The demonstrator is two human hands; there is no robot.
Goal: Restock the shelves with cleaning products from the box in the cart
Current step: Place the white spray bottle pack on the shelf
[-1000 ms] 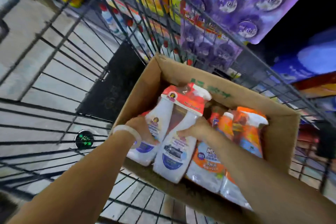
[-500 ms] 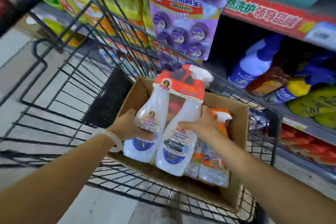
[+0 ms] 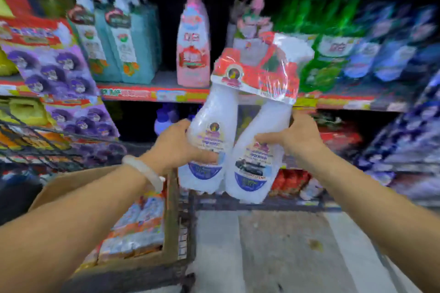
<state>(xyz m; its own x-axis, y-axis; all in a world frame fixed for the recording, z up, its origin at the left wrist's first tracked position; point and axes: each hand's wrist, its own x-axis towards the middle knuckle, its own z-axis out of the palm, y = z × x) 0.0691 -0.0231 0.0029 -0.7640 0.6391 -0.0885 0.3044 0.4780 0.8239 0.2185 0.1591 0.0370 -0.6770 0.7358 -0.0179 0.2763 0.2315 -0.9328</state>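
Twin-pack: two white plastic spray bottles, waisted necks, wrapped together in glossy clear film with a red printed cap section over the trigger heads; held up in mid-air in front of the shelves, tilted slightly right, clear of the box.
Left hand: gripping the left bottle's body, thumb across the front label, fingers curled round the back. Pale smooth bangle on the wrist.
Right hand: gripping the right bottle at its narrow waist, fingers wrapped from the right side, thumb across the front.
Box: brown corrugated cardboard, open top, near left, sitting in the cart; more film-wrapped packs with orange print lie inside.
Cart: dark wire mesh, its right wall just beside the box.
Shelf edge: red and yellow price strip, running left to right behind the pack.
Upper shelf, far: teal trigger bottles at left; pink pump bottle in the middle; green refill pouches and blue pouches at right, blurred.
Far left: purple blister cards of round discs, hanging.
Floor: grey, worn boards or tiles; cannot tell which.
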